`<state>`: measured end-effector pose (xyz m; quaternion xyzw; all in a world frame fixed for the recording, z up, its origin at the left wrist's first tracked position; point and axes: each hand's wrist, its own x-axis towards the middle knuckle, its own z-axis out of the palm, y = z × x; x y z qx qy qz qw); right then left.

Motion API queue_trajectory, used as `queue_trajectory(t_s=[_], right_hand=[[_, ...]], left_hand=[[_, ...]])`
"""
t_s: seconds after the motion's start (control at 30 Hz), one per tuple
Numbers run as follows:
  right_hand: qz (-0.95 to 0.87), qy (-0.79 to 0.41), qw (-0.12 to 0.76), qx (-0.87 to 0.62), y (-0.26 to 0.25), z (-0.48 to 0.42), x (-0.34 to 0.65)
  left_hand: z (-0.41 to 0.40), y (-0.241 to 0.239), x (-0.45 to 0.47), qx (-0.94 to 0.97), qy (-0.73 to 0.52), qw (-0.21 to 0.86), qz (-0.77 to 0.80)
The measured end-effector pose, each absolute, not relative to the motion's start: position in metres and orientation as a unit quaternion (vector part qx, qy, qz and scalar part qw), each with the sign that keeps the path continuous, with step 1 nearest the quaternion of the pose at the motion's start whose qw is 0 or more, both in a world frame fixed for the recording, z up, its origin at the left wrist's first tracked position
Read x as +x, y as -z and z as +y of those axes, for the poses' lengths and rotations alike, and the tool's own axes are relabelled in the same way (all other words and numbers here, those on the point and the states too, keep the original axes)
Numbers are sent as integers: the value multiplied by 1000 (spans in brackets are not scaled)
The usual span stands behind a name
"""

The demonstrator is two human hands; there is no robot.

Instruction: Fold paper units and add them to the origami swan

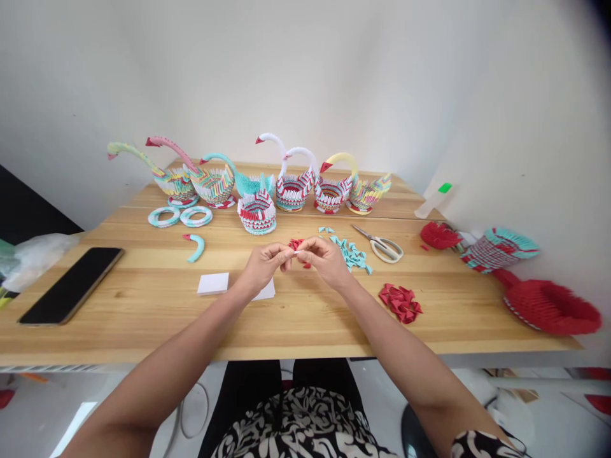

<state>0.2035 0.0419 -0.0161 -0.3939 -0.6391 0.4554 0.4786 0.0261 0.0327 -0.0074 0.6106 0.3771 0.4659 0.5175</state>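
Note:
Over the middle of the table, my left hand and my right hand pinch a small white paper piece between their fingertips. Most of that piece is hidden by the fingers. Just behind the fingertips lie red folded paper pieces, partly covered. Turquoise folded paper pieces are scattered to the right of my right hand. White paper sheets lie partly under my left wrist, with a white paper stack further left. Red folded triangles form a pile beside my right forearm.
Several folded-paper swans line the back. In front stand a small paper basket, two paper rings and a curved turquoise neck. Scissors lie right, a phone left. A red paper model occupies the right end.

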Motion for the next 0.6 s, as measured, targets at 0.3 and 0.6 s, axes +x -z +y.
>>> queue_trajectory(t_s=[0.3,0.6], right_hand=[[-685,-360,483,-409,13,35,201],[-617,-461,480,-419,18,42,196]], left_hand=[[32,6,24,594,-464,549,362],[34,14,28,570,-477,562,363]])
